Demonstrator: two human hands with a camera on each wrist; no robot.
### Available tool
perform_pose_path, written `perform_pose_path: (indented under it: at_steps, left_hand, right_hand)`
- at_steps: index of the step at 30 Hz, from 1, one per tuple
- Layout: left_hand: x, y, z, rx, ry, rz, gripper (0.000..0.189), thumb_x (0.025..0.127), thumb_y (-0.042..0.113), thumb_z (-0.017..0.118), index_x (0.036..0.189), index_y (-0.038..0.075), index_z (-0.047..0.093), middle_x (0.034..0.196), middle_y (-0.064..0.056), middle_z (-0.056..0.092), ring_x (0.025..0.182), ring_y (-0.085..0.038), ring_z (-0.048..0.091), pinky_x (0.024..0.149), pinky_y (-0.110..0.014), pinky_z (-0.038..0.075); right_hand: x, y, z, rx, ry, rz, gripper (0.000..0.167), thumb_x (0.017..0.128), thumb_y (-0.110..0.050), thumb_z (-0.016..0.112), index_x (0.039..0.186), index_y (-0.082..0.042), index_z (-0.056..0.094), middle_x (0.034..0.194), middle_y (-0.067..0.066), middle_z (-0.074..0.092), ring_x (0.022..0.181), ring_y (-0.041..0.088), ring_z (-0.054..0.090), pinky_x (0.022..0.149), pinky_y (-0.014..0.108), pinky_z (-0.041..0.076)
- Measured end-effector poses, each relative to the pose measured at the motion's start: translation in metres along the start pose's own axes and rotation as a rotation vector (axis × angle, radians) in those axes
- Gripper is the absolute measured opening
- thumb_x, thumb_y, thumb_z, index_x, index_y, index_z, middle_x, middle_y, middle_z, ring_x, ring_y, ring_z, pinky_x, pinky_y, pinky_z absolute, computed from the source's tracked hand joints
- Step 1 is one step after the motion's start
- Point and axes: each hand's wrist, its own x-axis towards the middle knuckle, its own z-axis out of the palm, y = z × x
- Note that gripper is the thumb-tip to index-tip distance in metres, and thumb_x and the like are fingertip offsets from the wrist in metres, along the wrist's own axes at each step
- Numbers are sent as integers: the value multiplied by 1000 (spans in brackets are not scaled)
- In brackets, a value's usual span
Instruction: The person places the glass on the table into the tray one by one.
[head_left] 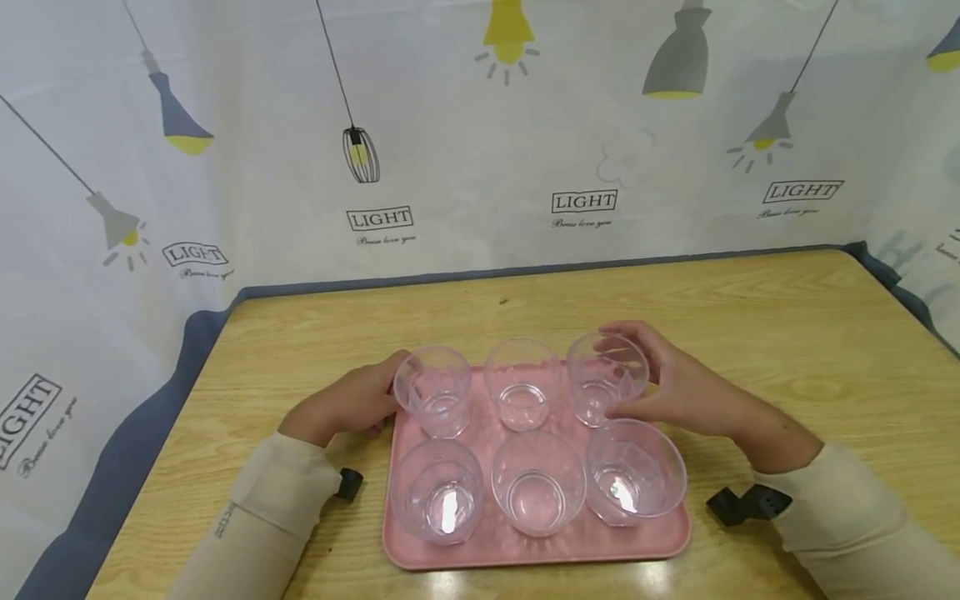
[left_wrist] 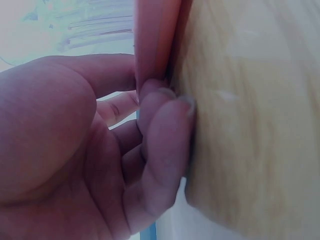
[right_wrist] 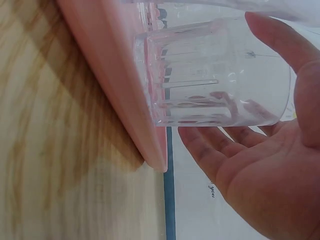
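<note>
A pink tray bears clear plastic cups in two rows of three. At the tray's left edge is my left hand, beside the back-left cup. The left wrist view shows the thumb against the tray's rim and the fingers curled in at its edge. My right hand is around the back-right cup, thumb in front and fingers behind. In the right wrist view, this cup stands upright on the tray, its wall between thumb and fingers.
Also on the tray are the back-middle cup, front-left cup, front-middle cup and front-right cup. The tray lies on a wooden table. A lamp-printed cloth hangs behind the table and at its sides.
</note>
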Motion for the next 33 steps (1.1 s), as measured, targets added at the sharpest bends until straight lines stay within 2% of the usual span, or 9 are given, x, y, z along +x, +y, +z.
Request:
perform_pose_path:
  at_steps: [3, 6, 15, 24, 33]
  left_hand:
    - [0, 0, 0, -4, -3, 5, 26, 103, 30, 55, 127, 22, 46, 75, -5, 55, 52, -17, 52, 52, -30, 50]
    - [0, -1, 0, -10, -2, 2, 27, 103, 31, 55, 127, 23, 46, 75, -5, 55, 52, -17, 52, 52, -30, 50]
    - [0, -1, 0, 6, -2, 0, 28, 103, 30, 55, 128, 23, 45, 77, -5, 56, 52, -17, 53, 53, -31, 51]
    - [3, -4, 1, 23, 8, 25, 28, 103, 31, 56, 127, 22, 46, 78, -5, 58, 52, -17, 55, 53, -31, 51]
    - [3, -3, 2, 6, 4, -2, 29, 103, 32, 56, 129, 24, 46, 78, -5, 58, 54, -18, 55, 53, -32, 51]
  right_hand:
    - [0, 1, 0, 14, -3, -7, 89, 79, -13, 86, 149, -10, 31, 145, 19, 48, 133, 41, 49, 103, 23, 47]
    - [0, 2, 0, 22, -9, -12, 89, 79, -12, 85, 149, -9, 31, 145, 20, 47, 133, 41, 49, 102, 19, 45]
    - [0, 4, 0, 46, -37, -25, 89, 80, -11, 84, 149, -10, 29, 145, 24, 46, 133, 43, 48, 102, 19, 46]
    - [-1, 8, -1, 61, -66, -40, 91, 82, -9, 82, 152, -9, 24, 143, 21, 48, 127, 29, 55, 102, 21, 48]
    - [-1, 9, -2, 61, -74, -32, 89, 84, -11, 81, 153, -15, 25, 142, 20, 49, 126, 31, 56, 102, 24, 50]
